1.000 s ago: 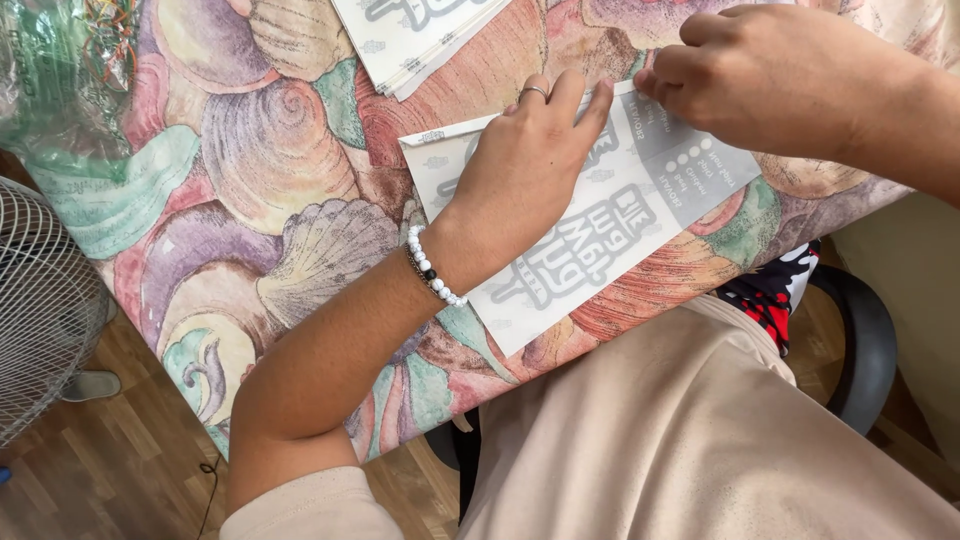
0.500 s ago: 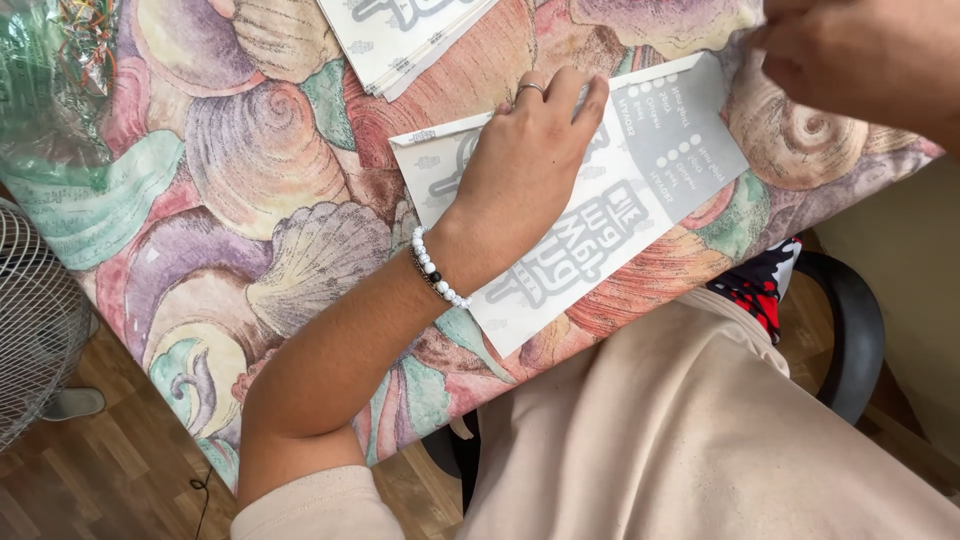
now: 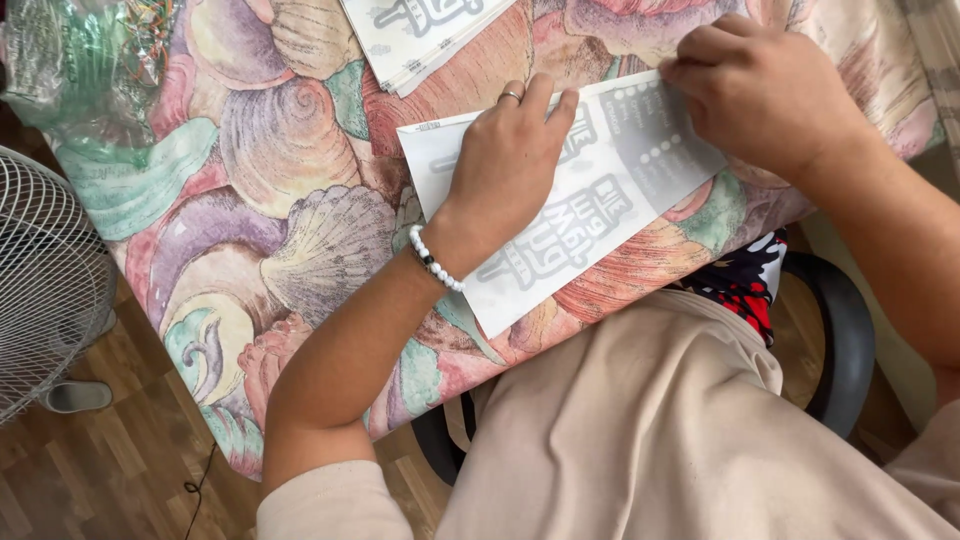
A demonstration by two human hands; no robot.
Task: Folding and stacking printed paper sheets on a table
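Observation:
A white printed paper sheet [image 3: 580,235] lies slanted on a table covered with a seashell-patterned cloth [image 3: 250,200]. My left hand [image 3: 505,165], with a ring and a white bead bracelet, presses flat on the sheet's left half. At the sheet's upper right edge my right hand [image 3: 760,90] has its fingers curled down onto the paper. Whether it pinches the edge is hidden by the fingers.
A stack of similar printed sheets [image 3: 420,30] lies at the top of the table. A crumpled clear plastic bag [image 3: 70,60] is at the top left. A white fan [image 3: 45,280] stands on the wood floor at left. A black chair [image 3: 840,340] is under me.
My right hand had lifted away to the upper right and has come back down onto the sheet's upper right edge. The left hand stays pressed on the paper.

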